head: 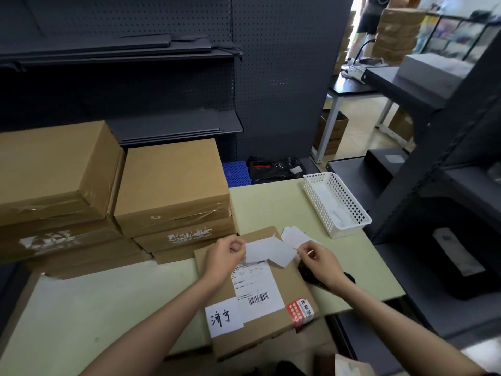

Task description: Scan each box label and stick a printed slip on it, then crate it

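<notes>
Your left hand and your right hand are both raised just above the far end of a flat cardboard box lying on the pale green desk in front of you. Between them you hold a white slip: your left fingers are curled and pinch its left edge, and your right thumb and fingertips pinch its right end. The slip hangs over the top edge of the box's shipping label, which carries a barcode near its lower right. A white sticker with handwritten characters sits at the label's lower left, and a red and white sticker wraps the box's right edge. More loose white slips lie just beyond your right hand. A dark object lies on the desk under your right wrist; what it is cannot be made out. Stacks of taped cardboard boxes stand at the left back of the desk, and a white perforated basket sits at the right back corner.
</notes>
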`<state>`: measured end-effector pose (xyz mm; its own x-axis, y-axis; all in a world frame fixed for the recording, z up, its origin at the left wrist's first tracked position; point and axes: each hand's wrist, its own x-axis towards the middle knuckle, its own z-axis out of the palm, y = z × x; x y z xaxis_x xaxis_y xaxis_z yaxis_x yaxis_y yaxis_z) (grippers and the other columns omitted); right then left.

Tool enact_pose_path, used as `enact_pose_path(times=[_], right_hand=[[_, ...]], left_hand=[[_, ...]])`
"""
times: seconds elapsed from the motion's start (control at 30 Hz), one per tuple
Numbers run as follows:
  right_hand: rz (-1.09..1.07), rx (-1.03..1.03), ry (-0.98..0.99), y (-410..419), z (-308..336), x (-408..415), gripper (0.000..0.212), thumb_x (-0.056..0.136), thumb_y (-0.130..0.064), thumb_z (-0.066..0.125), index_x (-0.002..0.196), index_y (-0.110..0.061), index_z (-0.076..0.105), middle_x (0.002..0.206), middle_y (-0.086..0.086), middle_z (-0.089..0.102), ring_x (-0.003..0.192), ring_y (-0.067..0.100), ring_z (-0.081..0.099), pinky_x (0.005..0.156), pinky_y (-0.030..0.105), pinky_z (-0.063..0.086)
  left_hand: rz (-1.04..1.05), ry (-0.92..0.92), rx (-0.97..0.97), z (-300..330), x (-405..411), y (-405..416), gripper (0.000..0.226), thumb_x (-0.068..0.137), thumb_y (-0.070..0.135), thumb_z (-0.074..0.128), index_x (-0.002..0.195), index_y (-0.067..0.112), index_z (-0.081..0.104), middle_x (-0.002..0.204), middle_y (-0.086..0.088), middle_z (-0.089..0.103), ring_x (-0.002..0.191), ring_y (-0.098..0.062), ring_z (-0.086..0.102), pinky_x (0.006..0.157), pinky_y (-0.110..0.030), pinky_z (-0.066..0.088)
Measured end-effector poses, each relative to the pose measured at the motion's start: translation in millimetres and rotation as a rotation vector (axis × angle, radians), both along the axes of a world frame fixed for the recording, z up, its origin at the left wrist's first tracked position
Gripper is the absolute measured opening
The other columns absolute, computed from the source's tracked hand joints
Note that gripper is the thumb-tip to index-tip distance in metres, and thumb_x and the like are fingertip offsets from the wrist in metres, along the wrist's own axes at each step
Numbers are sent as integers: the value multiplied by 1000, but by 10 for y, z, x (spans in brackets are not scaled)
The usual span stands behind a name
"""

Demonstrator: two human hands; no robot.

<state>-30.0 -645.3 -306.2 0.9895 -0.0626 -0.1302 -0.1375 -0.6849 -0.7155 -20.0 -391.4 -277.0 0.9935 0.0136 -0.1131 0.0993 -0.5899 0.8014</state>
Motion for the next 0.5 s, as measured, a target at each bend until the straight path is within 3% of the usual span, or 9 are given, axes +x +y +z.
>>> enact_pose_path(times=[0.17, 0.27, 0.5], right_hand=[[-73, -54, 10, -362, -19, 5, 10, 94, -31, 56, 87, -25, 60, 82, -11, 65, 73, 8, 59, 71, 34, 48], [-100, -79, 22, -580, -30, 51, 10, 94, -32, 56, 85, -28, 59, 81, -12, 64, 73, 9, 61, 70, 34, 49], [-176, -145, 63, -1094, -25, 170, 15, 93, -35, 55, 79, -30, 55, 77, -14, 62, 75, 10, 63, 62, 29, 46]], left_hand=[[-4, -14, -66, 47, 100, -171, 9, 83, 13, 66, 80, 20, 69, 63, 5, 70, 61, -1, 63, 66, -24, 49], [11, -23, -118, 66, 185, -300, 9, 83, 12, 67, 80, 20, 69, 65, 4, 71, 66, -4, 66, 67, -26, 51], [90, -24, -160, 50, 388, -606, 15, 84, 9, 63, 85, 21, 72, 82, 8, 70, 81, 0, 63, 67, -13, 45]])
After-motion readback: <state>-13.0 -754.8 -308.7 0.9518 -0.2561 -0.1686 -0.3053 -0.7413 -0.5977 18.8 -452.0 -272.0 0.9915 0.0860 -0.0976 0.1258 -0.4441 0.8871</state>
